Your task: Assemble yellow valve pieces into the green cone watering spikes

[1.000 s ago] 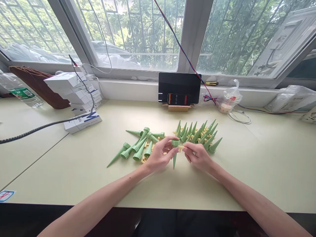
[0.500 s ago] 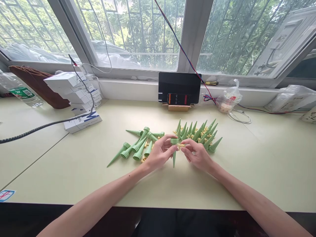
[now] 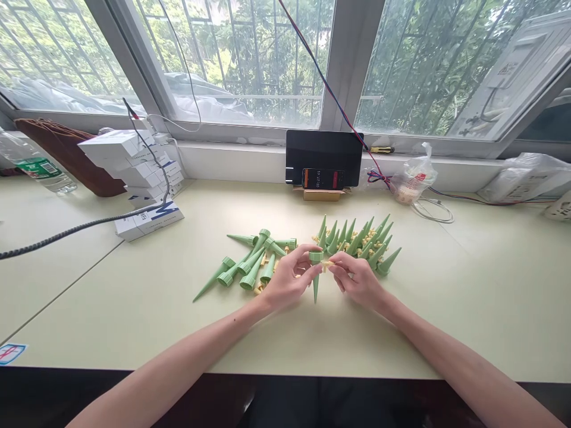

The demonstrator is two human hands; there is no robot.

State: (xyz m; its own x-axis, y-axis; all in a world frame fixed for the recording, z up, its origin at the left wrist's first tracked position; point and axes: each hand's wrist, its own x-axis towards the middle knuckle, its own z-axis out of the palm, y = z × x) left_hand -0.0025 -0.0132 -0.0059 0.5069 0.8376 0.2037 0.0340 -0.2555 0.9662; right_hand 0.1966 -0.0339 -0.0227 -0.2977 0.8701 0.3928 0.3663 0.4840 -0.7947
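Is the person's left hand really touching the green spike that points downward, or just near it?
Touching. The head view shows the left hand gripping the green spike, its thumb across the front and its point sticking out below.

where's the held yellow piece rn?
Head view, near centre: the yellow piece is pinched in the right hand, just right of the green spike held in the left hand.
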